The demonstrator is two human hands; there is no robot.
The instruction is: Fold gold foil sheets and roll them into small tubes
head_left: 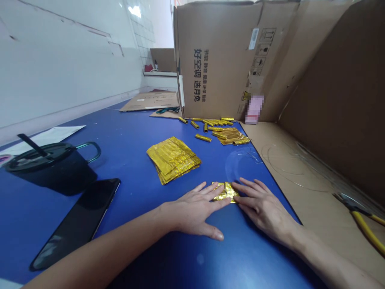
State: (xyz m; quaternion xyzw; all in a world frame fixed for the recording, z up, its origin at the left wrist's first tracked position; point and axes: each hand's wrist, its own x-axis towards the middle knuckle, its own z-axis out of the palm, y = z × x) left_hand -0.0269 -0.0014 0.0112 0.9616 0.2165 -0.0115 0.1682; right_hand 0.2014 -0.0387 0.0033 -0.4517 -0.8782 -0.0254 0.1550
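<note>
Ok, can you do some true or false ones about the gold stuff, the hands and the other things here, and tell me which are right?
1. The left hand and the right hand both have fingers on a small gold sheet. True.
2. The phone stands upright. False: it lies flat on the blue table.
3. The dark cup has a handle and a straw. True.
4. The gold stack is under the right hand. False: it lies on the table, beyond the left hand.
5. The tool at the right edge has red handles. False: they are yellow.
</note>
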